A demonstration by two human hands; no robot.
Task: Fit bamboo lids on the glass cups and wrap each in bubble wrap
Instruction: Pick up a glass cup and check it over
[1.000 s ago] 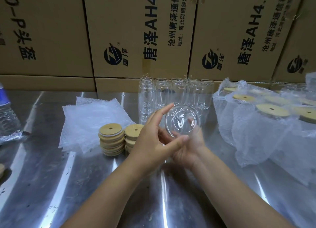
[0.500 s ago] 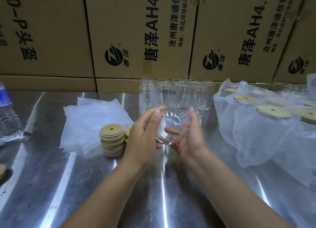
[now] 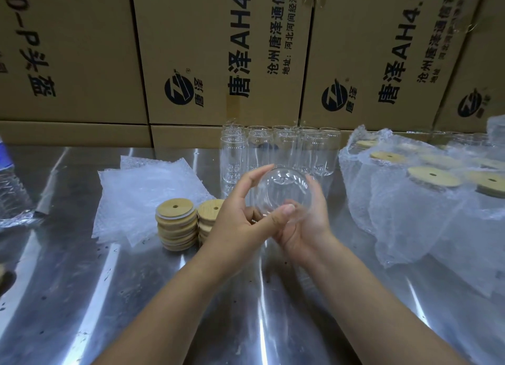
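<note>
The cup (image 3: 284, 192) is clear glass, so it is judged stiff, smooth and slippery, fairly light, and apt to chip or crack if knocked on the steel table (image 3: 136, 296). The safest hold is probably round the wall, with the mouth kept free for a lid. Squeezing hard gains nothing, since glass does not give.

It is a plain tumbler, see-through and without a lid. It lies tipped over, with one round end turned toward the camera. Whether that end is the rim or the base cannot be told.

It is held in the air above the table's middle, between both hands. The left hand (image 3: 235, 219) spans its near side, forefinger arched over the top and thumb laid across the lower edge. The right hand (image 3: 308, 228) cradles it from below and behind, fingers curled up its far side.

Just left of the hands stand two stacks of lids (image 3: 176, 222), round bamboo discs each with a small hole. Beyond them lies a pile of bubble wrap (image 3: 144, 192). Behind the held cup a cluster of bare cups (image 3: 278, 148) stands upright. To the right are the wrapped cups (image 3: 426, 198), lidded and in wrap. Printed boxes (image 3: 218, 50) wall the back, and a plastic bottle (image 3: 11, 189) lies at the far left.
</note>
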